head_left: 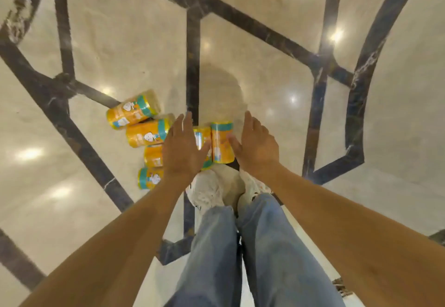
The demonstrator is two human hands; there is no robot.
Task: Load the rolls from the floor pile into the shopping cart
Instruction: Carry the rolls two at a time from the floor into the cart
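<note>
The rolls (144,135) lie on their sides on the floor (265,70), a loose cluster of six just ahead of the person's white shoes (209,192). Four are stacked in a ragged column to the left, the farthest roll (133,109) angled away from the others. Two more lie side by side nearer the middle, pointing away from the person. The left hand (183,147) is spread flat with straight fingers and holds nothing. From this view it covers the near ends of the two lower rolls in the left column and part of the middle roll (203,135). The right hand (255,147) is likewise open and empty, just right of the rightmost roll (222,141). Its thumb overlaps that roll's edge, though I cannot tell whether it touches. Both bare forearms reach in from the bottom corners, and legs in faded blue jeans (216,246) fill the lower middle, hiding the floor beneath them. The rolls are short cylinders in glossy orange-yellow wrap with teal bands near the ends and small white printed figures; the print is too blurred to read. The floor is polished cream stone, inlaid with dark veined bands (192,49) in straight and curved lines, one running under the middle rolls. Bright light spots (336,34) gleam on its shiny finish.
</note>
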